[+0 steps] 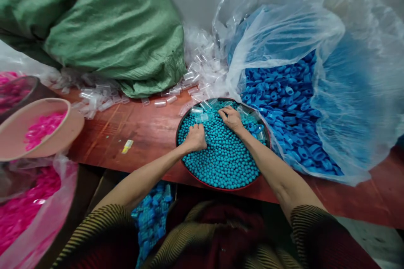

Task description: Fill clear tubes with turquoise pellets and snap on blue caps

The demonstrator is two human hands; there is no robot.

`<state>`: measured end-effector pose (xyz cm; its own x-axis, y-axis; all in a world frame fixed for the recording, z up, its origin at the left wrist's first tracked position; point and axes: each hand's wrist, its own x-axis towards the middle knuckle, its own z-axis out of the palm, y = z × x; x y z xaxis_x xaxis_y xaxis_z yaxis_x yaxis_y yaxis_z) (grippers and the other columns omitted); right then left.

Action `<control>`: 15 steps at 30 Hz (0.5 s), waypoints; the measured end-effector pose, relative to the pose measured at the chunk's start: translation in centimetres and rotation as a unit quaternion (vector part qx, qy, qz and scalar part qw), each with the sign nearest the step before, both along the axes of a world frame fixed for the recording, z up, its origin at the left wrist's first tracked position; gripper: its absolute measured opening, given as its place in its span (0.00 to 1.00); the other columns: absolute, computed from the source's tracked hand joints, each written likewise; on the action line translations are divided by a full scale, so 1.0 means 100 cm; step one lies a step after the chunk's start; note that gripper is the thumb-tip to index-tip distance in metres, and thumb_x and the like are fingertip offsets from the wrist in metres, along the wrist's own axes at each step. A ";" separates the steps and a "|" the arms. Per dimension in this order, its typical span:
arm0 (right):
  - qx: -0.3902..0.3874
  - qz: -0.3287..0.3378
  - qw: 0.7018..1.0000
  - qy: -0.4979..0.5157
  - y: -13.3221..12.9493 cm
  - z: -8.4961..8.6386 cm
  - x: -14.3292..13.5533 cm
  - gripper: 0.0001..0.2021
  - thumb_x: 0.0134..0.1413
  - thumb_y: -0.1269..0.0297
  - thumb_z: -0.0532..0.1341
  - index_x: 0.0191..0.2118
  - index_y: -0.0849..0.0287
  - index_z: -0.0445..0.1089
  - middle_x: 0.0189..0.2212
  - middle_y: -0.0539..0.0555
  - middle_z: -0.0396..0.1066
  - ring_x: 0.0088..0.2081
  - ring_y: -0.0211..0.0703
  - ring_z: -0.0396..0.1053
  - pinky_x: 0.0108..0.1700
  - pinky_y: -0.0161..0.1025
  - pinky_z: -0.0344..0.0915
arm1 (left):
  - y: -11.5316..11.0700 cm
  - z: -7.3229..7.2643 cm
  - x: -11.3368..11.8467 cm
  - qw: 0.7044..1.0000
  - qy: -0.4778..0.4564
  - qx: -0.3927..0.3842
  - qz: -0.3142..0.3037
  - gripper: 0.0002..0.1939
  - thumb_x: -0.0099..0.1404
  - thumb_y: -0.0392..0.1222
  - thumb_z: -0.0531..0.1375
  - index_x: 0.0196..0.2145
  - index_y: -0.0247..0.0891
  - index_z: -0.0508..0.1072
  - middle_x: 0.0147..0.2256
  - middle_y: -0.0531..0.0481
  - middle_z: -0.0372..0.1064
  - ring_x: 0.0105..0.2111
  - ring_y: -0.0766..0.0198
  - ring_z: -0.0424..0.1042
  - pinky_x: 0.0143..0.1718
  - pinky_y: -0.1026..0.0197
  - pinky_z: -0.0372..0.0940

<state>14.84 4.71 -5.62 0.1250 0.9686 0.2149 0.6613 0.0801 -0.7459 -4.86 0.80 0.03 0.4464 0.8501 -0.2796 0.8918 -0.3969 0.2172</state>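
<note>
- Left hand (195, 138) rests over the teal beads (225, 159) inside the round basin (227, 189), its fingers curled inward; whether a tube is gripped there cannot be told.
- Right hand (231, 118) reaches toward the basin's far side, thumb and fingertips drawn together at the beads; whatever they may pinch is hidden.
- Clear tubes (202, 118) lie on the beads near both hands, short, straight, open-ended and glossy. They look light and fairly stiff, likely slippery, and thin enough that a hard squeeze might dent them; a gentle fingertip hold across the side wall should suit.
- The beads look smooth, hard and nearly weightless singly, apt to roll aside under pressure; a full basin would probably feel heavy and is best taken by opposite sides of its rim.
- Blue pieces (284, 96), glossy and rounded with oval openings, fill a soft, crinkled plastic bag (285, 29) right of the basin.
- Beyond the basin to the left slumps a green sack (120, 29) of creased woven cloth, limp-looking outside.
- Under the basin, the reddish bench (151, 126) looks flat, worn and scuffed.
</note>
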 end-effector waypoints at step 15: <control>-0.064 -0.067 0.960 0.264 -0.020 0.008 -0.063 0.26 0.58 0.47 0.45 0.32 0.60 0.74 0.34 0.54 0.75 0.40 0.43 0.70 0.45 0.40 0.66 | -0.014 -0.009 0.010 0.986 -0.120 0.010 0.116 0.29 0.46 0.34 0.61 0.46 0.33 0.57 0.48 0.34 0.61 0.51 0.44 0.62 0.50 0.46 0.60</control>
<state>8.53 2.69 -4.82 0.3099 0.9502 -0.0330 0.1854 -0.0944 -0.9781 -3.88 -0.65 -0.87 0.2914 0.9411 -0.1717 0.8829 -0.1955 0.4268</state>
